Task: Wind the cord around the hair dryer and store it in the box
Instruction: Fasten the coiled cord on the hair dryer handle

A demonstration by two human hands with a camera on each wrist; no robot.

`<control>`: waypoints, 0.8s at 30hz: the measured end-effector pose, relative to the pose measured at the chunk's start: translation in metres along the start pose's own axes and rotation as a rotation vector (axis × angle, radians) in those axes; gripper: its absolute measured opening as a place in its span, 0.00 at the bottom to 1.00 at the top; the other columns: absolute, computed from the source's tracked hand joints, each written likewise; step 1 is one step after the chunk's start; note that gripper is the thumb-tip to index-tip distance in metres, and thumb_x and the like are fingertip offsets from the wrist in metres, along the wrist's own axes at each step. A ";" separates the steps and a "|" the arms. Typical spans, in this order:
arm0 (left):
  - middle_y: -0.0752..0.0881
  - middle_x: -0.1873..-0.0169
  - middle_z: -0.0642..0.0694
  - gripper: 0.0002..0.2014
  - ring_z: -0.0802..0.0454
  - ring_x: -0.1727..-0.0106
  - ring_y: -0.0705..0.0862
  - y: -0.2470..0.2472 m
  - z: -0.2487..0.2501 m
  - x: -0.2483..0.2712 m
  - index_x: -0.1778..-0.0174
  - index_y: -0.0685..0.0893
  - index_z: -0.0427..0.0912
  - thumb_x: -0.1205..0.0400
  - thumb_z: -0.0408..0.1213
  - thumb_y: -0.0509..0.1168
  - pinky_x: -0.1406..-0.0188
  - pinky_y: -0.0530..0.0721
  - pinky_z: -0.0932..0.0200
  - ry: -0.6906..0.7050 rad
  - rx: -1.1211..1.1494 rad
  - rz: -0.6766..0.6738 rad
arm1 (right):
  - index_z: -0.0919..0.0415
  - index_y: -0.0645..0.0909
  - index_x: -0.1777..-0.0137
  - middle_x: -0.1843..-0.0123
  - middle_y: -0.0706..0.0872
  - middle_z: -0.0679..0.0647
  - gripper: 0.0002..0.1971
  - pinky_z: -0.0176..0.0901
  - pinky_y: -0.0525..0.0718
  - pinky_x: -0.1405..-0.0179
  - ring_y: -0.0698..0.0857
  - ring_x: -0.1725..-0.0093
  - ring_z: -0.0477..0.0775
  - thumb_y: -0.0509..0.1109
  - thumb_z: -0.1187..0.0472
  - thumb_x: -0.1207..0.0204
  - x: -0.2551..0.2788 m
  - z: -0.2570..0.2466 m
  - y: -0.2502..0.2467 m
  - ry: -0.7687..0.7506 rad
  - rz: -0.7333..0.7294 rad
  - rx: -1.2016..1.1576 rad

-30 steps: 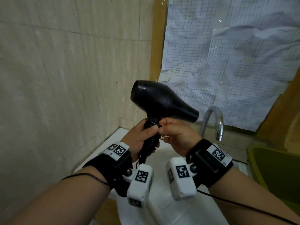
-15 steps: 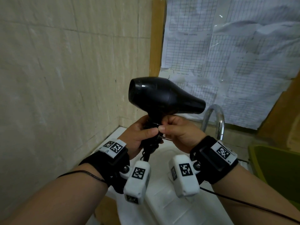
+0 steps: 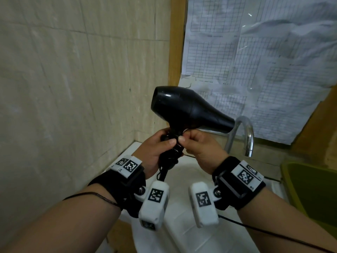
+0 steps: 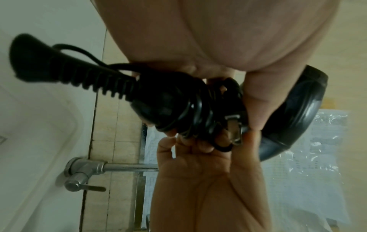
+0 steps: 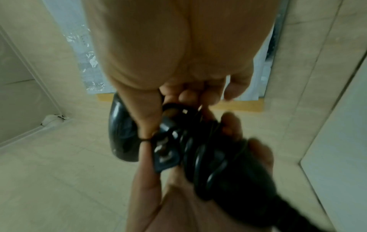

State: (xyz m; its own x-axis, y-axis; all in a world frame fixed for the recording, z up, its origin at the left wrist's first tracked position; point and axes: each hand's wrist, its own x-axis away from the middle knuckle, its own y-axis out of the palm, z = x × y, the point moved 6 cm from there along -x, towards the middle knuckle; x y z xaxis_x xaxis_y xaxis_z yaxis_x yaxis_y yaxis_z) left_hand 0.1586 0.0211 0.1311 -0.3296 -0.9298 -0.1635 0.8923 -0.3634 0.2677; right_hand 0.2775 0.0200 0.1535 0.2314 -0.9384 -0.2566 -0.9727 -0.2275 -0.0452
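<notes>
A black hair dryer [image 3: 187, 108] is held upright over the sink, nozzle pointing right. My left hand [image 3: 164, 143] grips its handle, which has the black cord [image 3: 171, 156] wound around it in several coils. My right hand [image 3: 186, 141] pinches at the top of the handle, right against the left thumb. In the left wrist view the plug [image 4: 235, 130] with metal prongs lies against the coils [image 4: 198, 109] under the right thumb, and the ribbed cord sleeve [image 4: 79, 75] sticks out left. The right wrist view shows the plug [image 5: 164, 150] beside the coils [image 5: 200, 153].
A white sink [image 3: 182, 179] lies below the hands, with a steel tap [image 3: 244, 132] just right of the dryer's nozzle. A green container [image 3: 310, 189] stands at the right edge. A tiled wall is close on the left, and plastic-covered paper sheets [image 3: 264, 61] hang behind.
The dryer has risen slightly and its nozzle has swung a little to the right. Both hands have stayed on the handle, with the right fingers shifting upward along it.
</notes>
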 end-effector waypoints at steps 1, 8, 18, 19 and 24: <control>0.87 0.55 0.39 0.22 0.43 0.61 0.87 -0.001 0.001 0.000 0.35 0.77 0.44 0.27 0.37 0.64 0.67 0.83 0.51 0.012 -0.010 0.013 | 0.57 0.71 0.69 0.68 0.74 0.54 0.11 0.32 0.76 0.66 0.75 0.70 0.44 0.73 0.60 0.36 0.001 -0.001 0.000 0.007 -0.048 0.003; 0.85 0.62 0.46 0.19 0.47 0.67 0.82 0.000 0.007 -0.002 0.40 0.77 0.59 0.28 0.41 0.65 0.69 0.79 0.54 0.091 -0.148 0.091 | 0.54 0.73 0.70 0.70 0.70 0.52 0.11 0.50 0.74 0.57 0.69 0.64 0.54 0.73 0.66 0.42 0.003 0.000 0.000 -0.037 0.008 0.045; 0.81 0.58 0.40 0.22 0.48 0.66 0.81 0.008 0.006 -0.001 0.35 0.77 0.45 0.28 0.39 0.65 0.70 0.80 0.56 0.004 -0.023 -0.004 | 0.56 0.69 0.71 0.74 0.68 0.48 0.12 0.31 0.71 0.72 0.68 0.74 0.42 0.71 0.68 0.43 0.003 -0.004 -0.002 -0.046 0.032 0.009; 0.81 0.58 0.38 0.24 0.47 0.65 0.81 0.008 0.006 -0.002 0.34 0.76 0.42 0.27 0.40 0.63 0.70 0.81 0.56 -0.011 0.001 -0.006 | 0.56 0.69 0.71 0.75 0.68 0.48 0.11 0.30 0.70 0.73 0.68 0.75 0.42 0.70 0.68 0.43 0.002 -0.004 -0.002 -0.045 0.044 0.006; 0.84 0.58 0.39 0.15 0.44 0.60 0.83 0.005 0.002 -0.001 0.38 0.78 0.39 0.21 0.35 0.61 0.69 0.84 0.52 -0.025 0.095 0.007 | 0.52 0.77 0.70 0.67 0.73 0.56 0.08 0.43 0.74 0.62 0.74 0.67 0.50 0.72 0.66 0.37 0.000 0.000 -0.002 0.025 0.003 -0.034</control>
State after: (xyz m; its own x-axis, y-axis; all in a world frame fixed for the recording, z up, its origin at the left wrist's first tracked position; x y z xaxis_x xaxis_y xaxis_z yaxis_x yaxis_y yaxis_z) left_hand 0.1627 0.0205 0.1347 -0.3326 -0.9329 -0.1378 0.8615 -0.3600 0.3581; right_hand 0.2795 0.0207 0.1533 0.2296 -0.9452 -0.2323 -0.9723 -0.2333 -0.0120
